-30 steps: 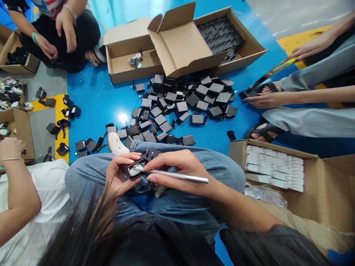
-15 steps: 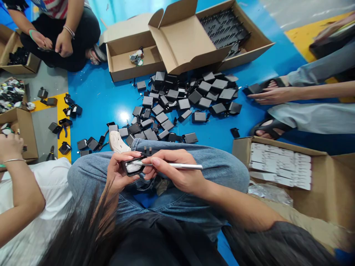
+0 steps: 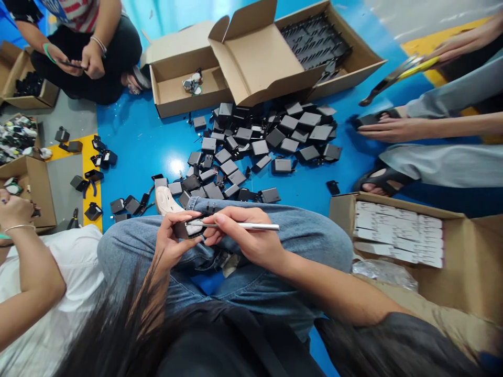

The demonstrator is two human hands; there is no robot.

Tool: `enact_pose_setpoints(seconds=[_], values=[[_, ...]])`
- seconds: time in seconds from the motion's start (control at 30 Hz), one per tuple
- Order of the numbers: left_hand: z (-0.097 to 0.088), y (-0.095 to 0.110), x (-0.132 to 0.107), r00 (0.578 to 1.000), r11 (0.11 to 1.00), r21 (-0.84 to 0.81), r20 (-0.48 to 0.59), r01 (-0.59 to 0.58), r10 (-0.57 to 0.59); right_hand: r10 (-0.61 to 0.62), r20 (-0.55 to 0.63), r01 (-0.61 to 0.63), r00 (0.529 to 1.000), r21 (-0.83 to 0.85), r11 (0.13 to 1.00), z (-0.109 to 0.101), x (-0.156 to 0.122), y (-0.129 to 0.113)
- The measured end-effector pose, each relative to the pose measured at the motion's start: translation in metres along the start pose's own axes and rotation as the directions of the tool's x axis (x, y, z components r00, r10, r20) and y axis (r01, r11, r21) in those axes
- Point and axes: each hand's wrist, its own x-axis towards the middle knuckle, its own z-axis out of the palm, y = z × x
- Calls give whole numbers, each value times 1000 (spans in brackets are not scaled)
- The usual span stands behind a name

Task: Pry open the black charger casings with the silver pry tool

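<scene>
Fingers of the left hand (image 3: 173, 242) are pinched around a small black plastic charger block with a pale face (image 3: 189, 228), held above the denim-clad knee. A slim silver metal stylus (image 3: 245, 226) is gripped by the right hand (image 3: 245, 242), tip touching the block. Open blue floor (image 3: 133, 141) lies beyond the left hand; a brown cardboard box of white labels (image 3: 396, 235) stands near the right.

Floor (image 3: 129, 146) is painted glossy blue, with yellow (image 3: 88, 157) and grey (image 3: 66, 120) patches at the left. Pile of adapters (image 3: 259, 141) is seen as black to dark grey. Cardboard boxes (image 3: 251, 57) are plain tan brown. Labels (image 3: 396, 235) in the near right box are white with fine dark print. Jeans (image 3: 275, 230) are light blue denim. Tool (image 3: 243, 226) is silver metal. Held adapter (image 3: 186, 229) is black with a white face. Striped red-white top (image 3: 74, 9) is worn by the far person.
</scene>
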Motion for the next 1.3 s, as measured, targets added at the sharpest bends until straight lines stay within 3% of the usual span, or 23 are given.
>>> enact_pose_setpoints(seconds=[0.13,0.27,0.4,0.43,0.53,0.77,0.87,0.97,1.07,1.3], values=[[-2,-2,0,999,999,21,16,34,-34,-30,4,31,1000,-112,993,-2,-1,1],[-2,-3,1,996,994,66,1,87,-87,-126,57,137,990,-279,950,-6,0,0],[3,-5,-2,1000,994,106,-2,26,-26,-208,108,234,972,-415,879,-7,3,-3],[4,-8,-3,1000,993,119,-4,3,-2,-200,118,231,973,-428,874,-8,5,-3],[4,-19,0,984,985,35,-60,171,-169,-155,170,213,973,-412,886,-14,16,1],[0,-34,0,962,968,-9,-108,251,-250,-97,308,235,947,-452,860,-29,27,8],[0,-38,0,943,957,-45,-167,285,-289,-99,270,203,958,-393,897,-35,25,4],[1,-41,3,922,956,-86,-254,279,-292,-93,100,122,991,-338,933,-38,20,-7],[2,-43,6,931,960,-108,-237,260,-278,-120,-12,106,993,-377,920,-34,18,-13],[4,-48,3,936,964,-98,-231,248,-264,-70,25,74,997,-296,952,-20,20,-2]])
